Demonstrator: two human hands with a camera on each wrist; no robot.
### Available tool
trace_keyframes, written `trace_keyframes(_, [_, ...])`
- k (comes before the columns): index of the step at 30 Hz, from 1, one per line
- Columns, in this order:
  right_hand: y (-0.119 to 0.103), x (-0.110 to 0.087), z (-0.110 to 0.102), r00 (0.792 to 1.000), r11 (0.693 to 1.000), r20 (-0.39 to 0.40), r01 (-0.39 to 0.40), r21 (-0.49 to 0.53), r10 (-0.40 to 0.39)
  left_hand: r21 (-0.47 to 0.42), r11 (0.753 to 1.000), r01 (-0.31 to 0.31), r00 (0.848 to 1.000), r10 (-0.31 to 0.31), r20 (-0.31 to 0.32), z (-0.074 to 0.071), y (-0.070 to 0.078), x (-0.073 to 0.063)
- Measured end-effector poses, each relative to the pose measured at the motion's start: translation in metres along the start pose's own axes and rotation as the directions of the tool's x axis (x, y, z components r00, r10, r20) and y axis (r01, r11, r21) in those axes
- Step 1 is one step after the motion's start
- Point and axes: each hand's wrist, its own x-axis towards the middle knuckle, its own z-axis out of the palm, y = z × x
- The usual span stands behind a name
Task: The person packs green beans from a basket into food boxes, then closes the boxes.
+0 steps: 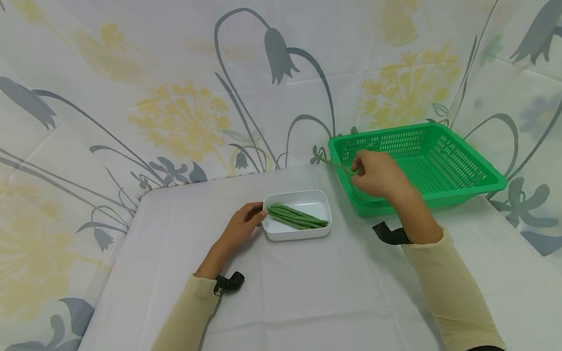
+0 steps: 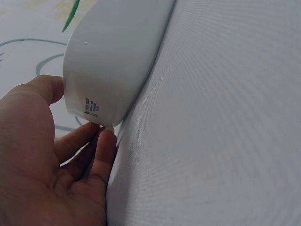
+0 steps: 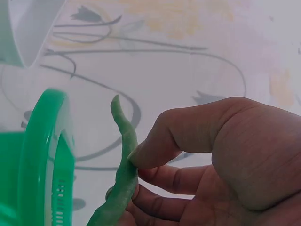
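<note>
My right hand (image 1: 379,176) pinches one green bean (image 3: 124,165) between thumb and fingers, above the left part of the green basket (image 1: 493,183). In the head view the bean's far end points left, past the basket's rim. My left hand (image 1: 240,225) holds the left end of a white rectangular dish (image 1: 296,235). In the left wrist view its thumb lies against the dish's upper edge and its fingertips are at the lower corner, beside small printed markings. Several green beans (image 1: 296,217) lie side by side in the dish, stretching from its left end to the lower right.
The green basket has slotted walls and stands at the back right of the white-covered table (image 1: 307,292). A floral-patterned curtain (image 1: 184,73) rises behind the table and at both sides. The dish sits left of the basket, a short gap between them.
</note>
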Motion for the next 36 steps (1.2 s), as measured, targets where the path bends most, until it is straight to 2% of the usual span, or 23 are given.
trace_keyframes(8, [-0.014,-0.005,0.009,0.995,0.995,-0.034,0.094,-0.042,-0.096,0.003,1.000,-0.002,1.000,0.002,-0.002,0.000,0.000,0.000])
trace_keyframes(29, [-0.035,-0.002,0.048,0.982,0.981,0.052,0.186,-0.058,-0.183,0.008,1.000,0.004,1.000,-0.004,-0.004,0.000,0.002,-0.001])
trace_keyframes(31, [-0.037,-0.002,0.052,0.978,0.978,0.064,0.201,-0.063,-0.197,0.010,1.000,0.014,1.000,-0.014,-0.001,0.000,-0.004,0.002])
trace_keyframes(36, [-0.041,-0.001,0.063,0.969,0.966,0.075,0.240,-0.092,-0.233,0.021,1.000,0.022,1.000,-0.022,-0.010,0.002,-0.028,0.013])
